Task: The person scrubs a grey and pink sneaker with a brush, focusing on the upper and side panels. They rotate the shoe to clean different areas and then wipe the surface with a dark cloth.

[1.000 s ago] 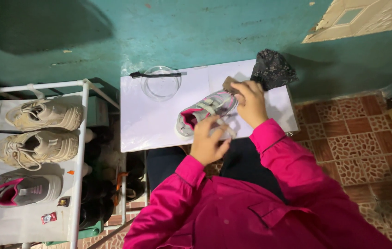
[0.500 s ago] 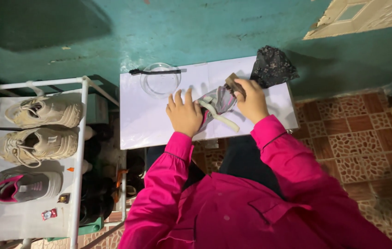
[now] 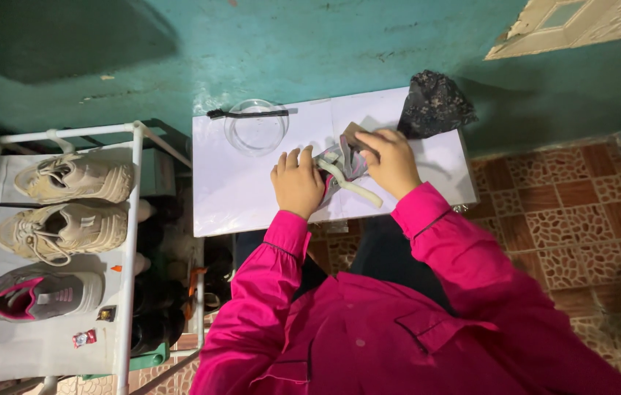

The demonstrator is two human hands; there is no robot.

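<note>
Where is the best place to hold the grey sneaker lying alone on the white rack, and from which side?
Probably the heel end of the grey sneaker, reached from the open front of the rack: it lies on its side with the pink-lined opening exposed, so fingers could hook in.

Counter (image 3: pixel 252 197): small, rectangular, white top, set against a teal wall. On it: one clear glass bowl (image 3: pixel 256 128) near the back edge; one dark slim tool (image 3: pixel 248 113) just behind the bowl; one dark patterned cloth (image 3: pixel 434 104) bunched at the back right corner; one grey shoe (image 3: pixel 343 164) with pink lining, near the middle.

Shelf (image 3: pixel 47 351): white rack left of the counter. On its top tier: two beige sneakers (image 3: pixel 69 205), one grey-and-pink sneaker (image 3: pixel 32 296), two small packets (image 3: pixel 95 325).

Floor (image 3: pixel 566 241): red-brown patterned tiles.
</note>
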